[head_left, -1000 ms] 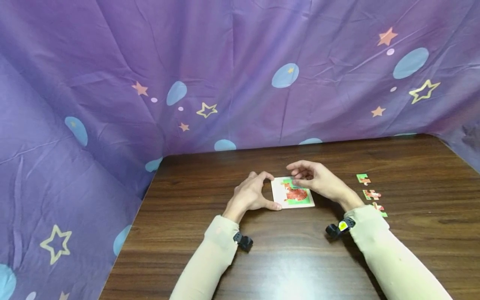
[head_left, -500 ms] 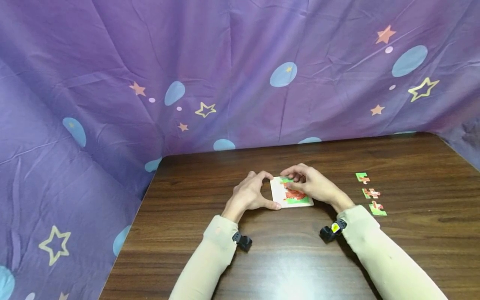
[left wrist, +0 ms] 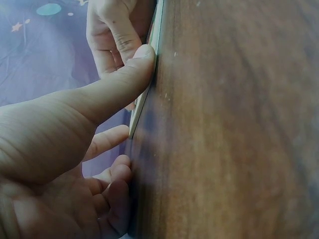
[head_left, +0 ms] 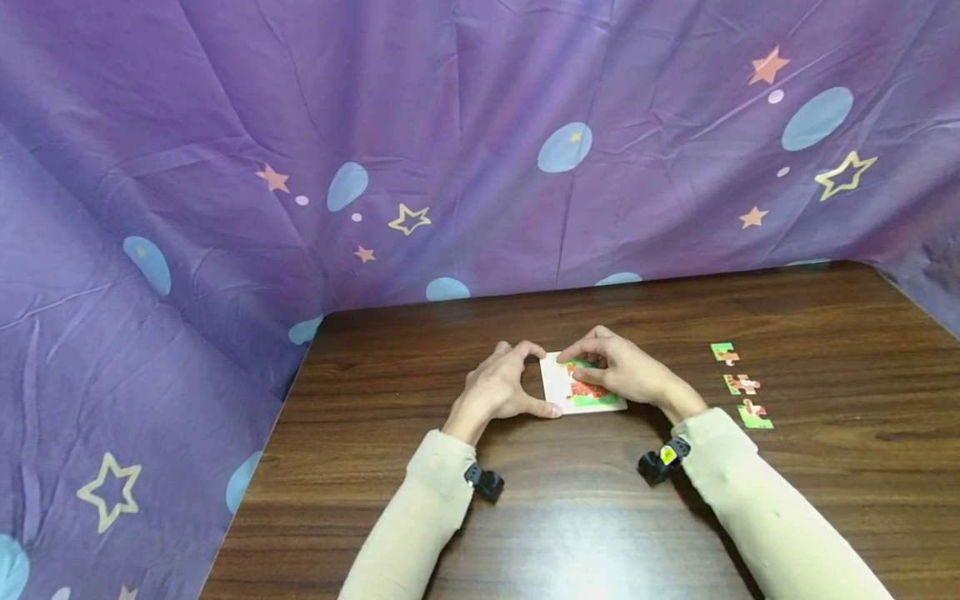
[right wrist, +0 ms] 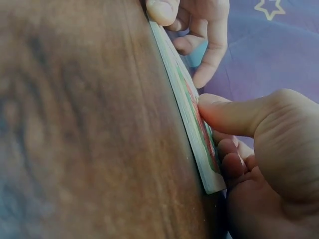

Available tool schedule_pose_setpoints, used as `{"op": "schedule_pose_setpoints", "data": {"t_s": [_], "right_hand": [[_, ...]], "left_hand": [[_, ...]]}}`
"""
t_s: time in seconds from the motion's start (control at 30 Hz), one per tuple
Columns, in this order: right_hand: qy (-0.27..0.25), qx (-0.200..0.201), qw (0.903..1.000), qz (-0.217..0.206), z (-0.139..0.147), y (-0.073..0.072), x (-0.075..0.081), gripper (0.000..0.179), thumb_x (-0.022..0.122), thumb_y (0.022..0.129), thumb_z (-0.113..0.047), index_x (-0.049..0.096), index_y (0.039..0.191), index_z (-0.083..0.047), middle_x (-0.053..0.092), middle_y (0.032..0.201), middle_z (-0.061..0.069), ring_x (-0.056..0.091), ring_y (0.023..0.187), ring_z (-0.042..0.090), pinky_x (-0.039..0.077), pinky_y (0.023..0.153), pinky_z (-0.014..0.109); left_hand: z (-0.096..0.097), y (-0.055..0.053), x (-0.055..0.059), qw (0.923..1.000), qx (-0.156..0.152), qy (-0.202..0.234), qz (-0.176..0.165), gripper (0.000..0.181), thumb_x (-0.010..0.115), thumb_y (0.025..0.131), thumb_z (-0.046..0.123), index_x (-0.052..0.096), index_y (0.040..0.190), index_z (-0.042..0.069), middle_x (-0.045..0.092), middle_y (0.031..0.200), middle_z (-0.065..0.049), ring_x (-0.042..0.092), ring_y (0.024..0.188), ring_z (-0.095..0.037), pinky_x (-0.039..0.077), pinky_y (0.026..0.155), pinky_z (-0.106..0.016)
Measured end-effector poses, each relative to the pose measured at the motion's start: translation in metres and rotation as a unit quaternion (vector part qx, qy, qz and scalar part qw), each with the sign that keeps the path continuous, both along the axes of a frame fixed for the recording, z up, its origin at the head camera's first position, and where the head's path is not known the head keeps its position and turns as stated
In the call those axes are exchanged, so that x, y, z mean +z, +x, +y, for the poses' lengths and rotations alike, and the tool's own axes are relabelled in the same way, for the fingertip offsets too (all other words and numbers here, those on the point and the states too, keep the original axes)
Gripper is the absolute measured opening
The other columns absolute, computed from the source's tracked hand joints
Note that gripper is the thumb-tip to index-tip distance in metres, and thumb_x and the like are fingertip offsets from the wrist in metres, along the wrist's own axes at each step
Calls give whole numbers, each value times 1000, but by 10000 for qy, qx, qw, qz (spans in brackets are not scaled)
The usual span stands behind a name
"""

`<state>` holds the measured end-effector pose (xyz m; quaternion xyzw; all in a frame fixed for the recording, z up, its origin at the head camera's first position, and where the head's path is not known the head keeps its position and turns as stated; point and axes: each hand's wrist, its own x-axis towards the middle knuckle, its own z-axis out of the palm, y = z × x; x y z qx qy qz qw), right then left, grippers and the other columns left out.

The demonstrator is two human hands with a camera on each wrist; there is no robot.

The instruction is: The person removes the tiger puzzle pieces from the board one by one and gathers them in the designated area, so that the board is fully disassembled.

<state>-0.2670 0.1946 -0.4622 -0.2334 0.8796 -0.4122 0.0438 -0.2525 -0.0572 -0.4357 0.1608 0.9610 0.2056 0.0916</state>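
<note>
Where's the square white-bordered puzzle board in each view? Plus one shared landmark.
Head: puzzle board, right of centre, between the hands.
Left wrist: puzzle board edge-on, top edge to just below mid-height, near centre.
Right wrist: puzzle board edge-on, slanting from top centre to lower right.
Shared landmark: bare left hand, touching the puzzle board.

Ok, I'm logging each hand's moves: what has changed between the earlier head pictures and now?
The right hand moved left over the puzzle board, its reach now extending to the far-left part; whether it holds a piece is hidden. Unchanged: the left hand gripping the board's left side, and three loose pieces lying to the right.
</note>
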Motion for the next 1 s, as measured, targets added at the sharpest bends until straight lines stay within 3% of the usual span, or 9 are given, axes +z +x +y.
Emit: {"op": "schedule_pose_setpoints", "data": {"t_s": [0.5,0.83,1.0], "right_hand": [[30,101,9997,214,-4,2,0,34,74,100,4,79,129,-12,55,117,16,50,100,26,43,87,39],[86,71,9971,756,-3,-9,-20,40,73,91,6,76,119,-21,51,114,8,48,103,23,44,91,41],[53,190,9967,784,-6,-4,-9,40,71,89,9,76,120,-15,53,116,15,47,109,33,42,95,50]], "left_hand": [[0,1,0,10000,7,7,-21,94,101,76,59,56,155,36,63,133,-2,66,117,-19,57,98,-47],[0,3,2,10000,-1,17,6,95,102,74,60,57,154,36,63,132,-1,67,115,-19,57,96,-48],[0,3,2,10000,6,50,64,93,103,74,59,58,152,36,63,131,-1,67,112,-19,57,93,-47]]}}
